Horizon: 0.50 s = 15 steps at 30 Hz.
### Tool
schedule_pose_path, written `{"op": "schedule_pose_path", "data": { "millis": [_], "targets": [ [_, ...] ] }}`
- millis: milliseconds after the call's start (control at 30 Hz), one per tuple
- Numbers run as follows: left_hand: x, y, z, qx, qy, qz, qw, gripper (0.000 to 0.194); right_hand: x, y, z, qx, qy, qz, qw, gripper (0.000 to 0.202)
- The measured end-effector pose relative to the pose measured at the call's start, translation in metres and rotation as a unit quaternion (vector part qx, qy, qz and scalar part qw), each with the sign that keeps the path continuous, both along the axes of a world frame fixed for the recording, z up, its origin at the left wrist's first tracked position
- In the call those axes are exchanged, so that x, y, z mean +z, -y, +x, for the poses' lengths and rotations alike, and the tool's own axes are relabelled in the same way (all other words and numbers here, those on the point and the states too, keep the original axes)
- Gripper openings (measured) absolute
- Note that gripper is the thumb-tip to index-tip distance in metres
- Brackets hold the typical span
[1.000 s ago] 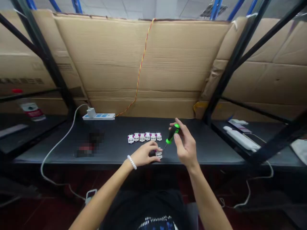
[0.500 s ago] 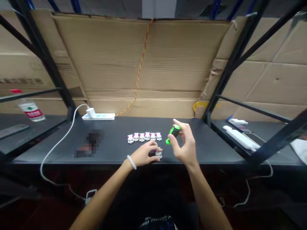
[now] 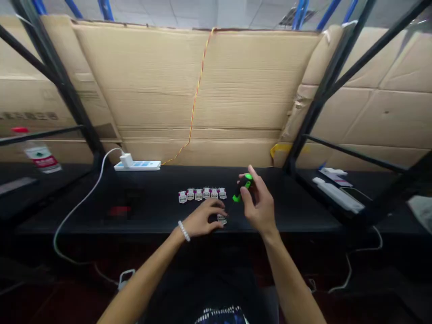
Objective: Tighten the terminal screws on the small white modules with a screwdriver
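Note:
Near the front of the black tabletop, my left hand [image 3: 206,218] grips a small white part [image 3: 222,219] between thumb and fingers. My right hand [image 3: 259,204] holds a green and black screwdriver [image 3: 242,186] by its handle. The screwdriver's thin shaft slants down and left to the small part; whether its tip sits in a screw is too small to tell. Just beyond my left hand stands a row of several similar white parts with purple bits [image 3: 198,194].
A white power strip [image 3: 141,166] with a plugged-in charger lies at the back left, its white cable [image 3: 79,204] looping over the front edge. Black metal posts [image 3: 312,105] frame both sides. Cardboard [image 3: 236,81] closes off the back. A bottle [image 3: 42,155] stands at far left.
The screwdriver handle has turned in my right hand, and the fingers have shifted around it. My left hand stays on the small part. The picture has become brighter at the top.

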<state>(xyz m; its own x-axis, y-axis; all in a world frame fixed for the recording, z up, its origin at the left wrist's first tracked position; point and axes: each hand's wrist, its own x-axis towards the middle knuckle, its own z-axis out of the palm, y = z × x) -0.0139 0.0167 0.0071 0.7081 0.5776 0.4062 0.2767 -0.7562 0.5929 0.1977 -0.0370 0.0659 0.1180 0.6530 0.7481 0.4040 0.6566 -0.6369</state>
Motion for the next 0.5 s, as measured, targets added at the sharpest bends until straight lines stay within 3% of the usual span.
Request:
{"op": "schedule_pose_path", "data": {
  "millis": [333, 500],
  "targets": [
    [0.0037, 0.0085, 0.0100, 0.010, 0.009, 0.012, 1.000, 0.008, 0.0022, 0.0012, 0.0046, 0.002, -0.002, 0.017, 1.000, 0.056],
    [0.0065, 0.0094, 0.0082, 0.030, -0.007, 0.037, 0.999, 0.014, 0.0038, 0.0031, 0.0091, -0.007, -0.009, 0.023, 1.000, 0.056]
  ]
}}
